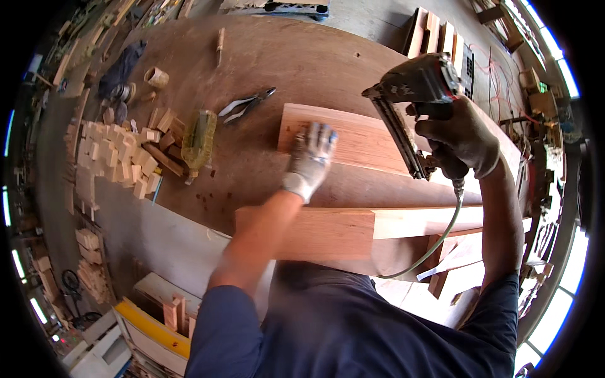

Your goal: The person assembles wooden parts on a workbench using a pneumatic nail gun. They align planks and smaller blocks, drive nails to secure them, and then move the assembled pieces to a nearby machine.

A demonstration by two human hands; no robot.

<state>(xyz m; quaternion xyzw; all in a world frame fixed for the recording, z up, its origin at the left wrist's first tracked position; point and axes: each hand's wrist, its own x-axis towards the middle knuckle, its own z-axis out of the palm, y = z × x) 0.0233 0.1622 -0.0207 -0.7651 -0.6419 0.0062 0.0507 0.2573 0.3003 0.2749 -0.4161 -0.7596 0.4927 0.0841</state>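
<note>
My left hand [312, 157], in a pale work glove, rests with outstretched fingers on the left end of a reddish wooden board [362, 138] lying on the brown worktable [302, 57]. It grips nothing. A black nail gun [419, 82] is held up in my gloved right hand [469, 138], whose fingers wrap round the handle. The gun's slanted magazine hangs down over the board; whether its tip touches the wood I cannot tell. From the handle a thin air hose [444, 239] curves down toward my body. Closer to me lies another wooden piece [328, 233], parallel to the board.
Left of the board lie pliers [247, 104] and a yellowish plastic bottle [199, 138]. Farther left are piled small wood blocks [116, 151] and a cup-shaped container [156, 77]. A thin stick-like tool [220, 47] lies toward the back. Long timber [432, 34] stands beyond the table's far right.
</note>
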